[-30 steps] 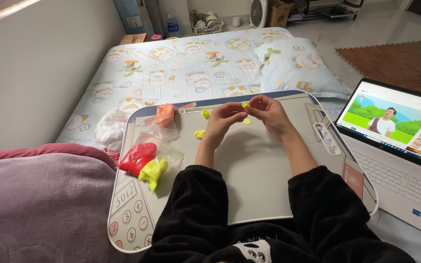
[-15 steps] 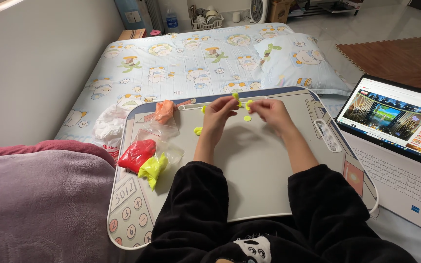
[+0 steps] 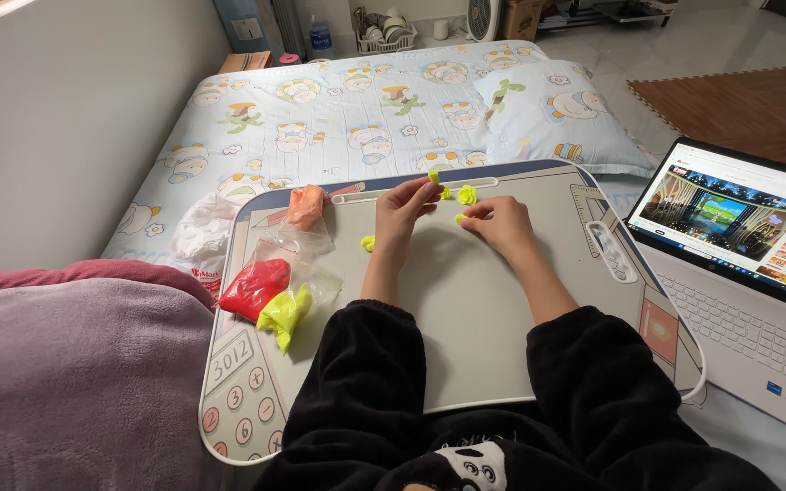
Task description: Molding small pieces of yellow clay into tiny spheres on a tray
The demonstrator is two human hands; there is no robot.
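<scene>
Left hand (image 3: 407, 207) grip pinching yellow clay bit (image 3: 433, 176), upper centre | right hand (image 3: 500, 223) grip pinching second clay bit (image 3: 459, 218) | clay flower (image 3: 468, 194) between, on lap surface (image 3: 466, 309) | clay bags (image 3: 270, 295) left

Fuzzy black sleeves pushed up, bare forearms and hands.

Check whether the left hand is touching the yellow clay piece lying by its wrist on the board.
Apart. In the head view, the small yellow clay piece lies beside the left hand, with a strip of pale board visible between them.
</scene>
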